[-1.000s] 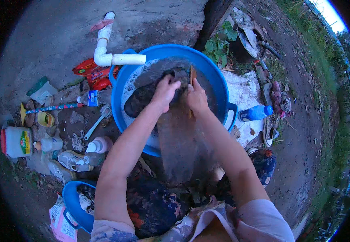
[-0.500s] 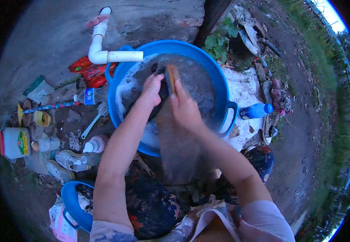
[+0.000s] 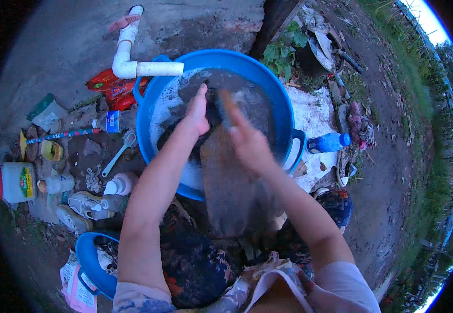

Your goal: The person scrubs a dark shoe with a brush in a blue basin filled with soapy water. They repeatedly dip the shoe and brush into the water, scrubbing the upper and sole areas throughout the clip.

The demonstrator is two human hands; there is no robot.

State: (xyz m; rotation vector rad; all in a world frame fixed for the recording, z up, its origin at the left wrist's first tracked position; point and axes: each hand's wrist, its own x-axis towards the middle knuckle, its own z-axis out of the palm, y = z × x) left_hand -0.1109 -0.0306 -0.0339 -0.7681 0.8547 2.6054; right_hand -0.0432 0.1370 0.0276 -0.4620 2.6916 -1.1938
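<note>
A large blue basin of murky, sudsy water stands in front of me. In it, my left hand grips a dark wet item, whose kind I cannot make out. My right hand, blurred by motion, is closed on a wooden scrub brush just right of that item. The brush is smeared too, and I cannot tell whether its bristles touch the item. A washboard-like slab slopes from my lap into the basin, beneath my hands.
A white pipe with a tap reaches over the basin's far left rim. At left lie a long-handled white brush, a pink-and-white bottle, pale shoes and a small blue tub. A blue bottle lies right of the basin.
My right hand and the brush have moved slightly right and nearer to me. My left hand stays at the dark item, its fingers straighter. The whole view has shifted slightly.
</note>
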